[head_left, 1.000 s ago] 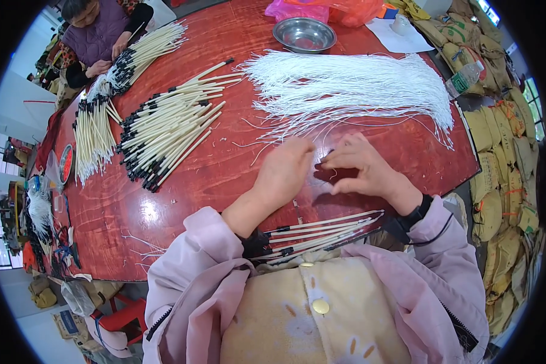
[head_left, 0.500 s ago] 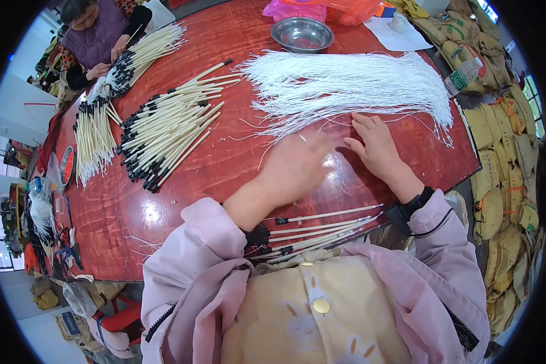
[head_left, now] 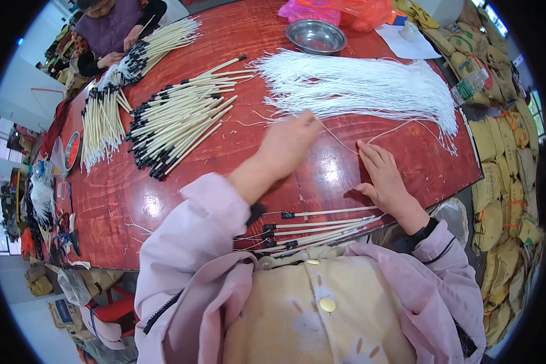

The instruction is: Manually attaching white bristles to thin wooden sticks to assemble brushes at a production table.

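A thick bundle of white cords (head_left: 358,88) lies across the far right part of the red table (head_left: 273,191). Just in front of it my left hand (head_left: 288,145) is closed, its fingertips pinched on a single white cord (head_left: 340,141). That cord sags over to my right hand (head_left: 385,179), whose fingers are stretched out, with the index fingertip at the cord. Beyond that fingertip a strand loops back toward the bundle. Between my forearms, along the near table edge, lie several pale rods (head_left: 327,228) with black ends, partly hidden by my left sleeve.
A pile of black-ended pale rods (head_left: 185,118) sits left of centre, with more bundles behind. A metal bowl (head_left: 316,37) stands at the far edge, near pink and orange bags (head_left: 346,11). Across the table a co-worker (head_left: 112,36) handles rods. Stacked sacks (head_left: 497,182) line the right.
A cord has been drawn out of the bundle toward me. My right hand has come nearer, away from the bundle; my left hand has risen slightly toward it. The view has shifted slightly.
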### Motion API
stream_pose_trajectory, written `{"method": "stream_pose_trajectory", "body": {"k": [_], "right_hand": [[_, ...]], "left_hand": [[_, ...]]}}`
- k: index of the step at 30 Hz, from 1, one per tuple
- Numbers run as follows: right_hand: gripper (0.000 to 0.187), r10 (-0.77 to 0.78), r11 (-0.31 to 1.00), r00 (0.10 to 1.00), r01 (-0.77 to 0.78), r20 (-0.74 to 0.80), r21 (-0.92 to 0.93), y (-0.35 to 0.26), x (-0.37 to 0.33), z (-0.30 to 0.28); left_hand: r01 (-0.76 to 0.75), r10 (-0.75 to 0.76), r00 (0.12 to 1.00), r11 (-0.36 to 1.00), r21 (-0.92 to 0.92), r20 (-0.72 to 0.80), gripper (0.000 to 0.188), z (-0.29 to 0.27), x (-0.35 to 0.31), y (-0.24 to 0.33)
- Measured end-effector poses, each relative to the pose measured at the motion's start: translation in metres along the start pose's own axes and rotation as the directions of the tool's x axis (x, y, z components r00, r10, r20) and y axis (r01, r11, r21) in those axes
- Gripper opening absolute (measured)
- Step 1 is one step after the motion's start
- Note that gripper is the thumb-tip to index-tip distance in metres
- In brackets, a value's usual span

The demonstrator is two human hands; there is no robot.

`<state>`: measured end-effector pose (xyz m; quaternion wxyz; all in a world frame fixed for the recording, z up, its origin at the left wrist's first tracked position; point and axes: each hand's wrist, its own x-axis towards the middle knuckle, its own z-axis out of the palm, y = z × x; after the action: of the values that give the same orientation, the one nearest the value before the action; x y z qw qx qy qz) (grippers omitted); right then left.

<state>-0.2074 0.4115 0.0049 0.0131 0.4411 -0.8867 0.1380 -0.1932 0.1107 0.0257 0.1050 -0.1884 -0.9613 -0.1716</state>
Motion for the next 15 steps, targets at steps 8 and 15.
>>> {"method": "stream_pose_trajectory", "body": {"k": [8, 15], "right_hand": [[0.094, -0.037, 0.999, 0.999, 0.037, 0.019, 0.034, 0.004, -0.002, 0.0], [0.095, -0.019, 0.999, 0.999, 0.018, 0.03, 0.036, 0.001, 0.001, -0.001]], "left_hand": [[0.012, -0.005, 0.999, 0.99, -0.142, 0.049, 0.017, 0.046, 0.02, -0.007], [0.143, -0.153, 0.988, 0.955, -0.259, -0.017, 0.013, -0.008, -0.044, 0.01]]}}
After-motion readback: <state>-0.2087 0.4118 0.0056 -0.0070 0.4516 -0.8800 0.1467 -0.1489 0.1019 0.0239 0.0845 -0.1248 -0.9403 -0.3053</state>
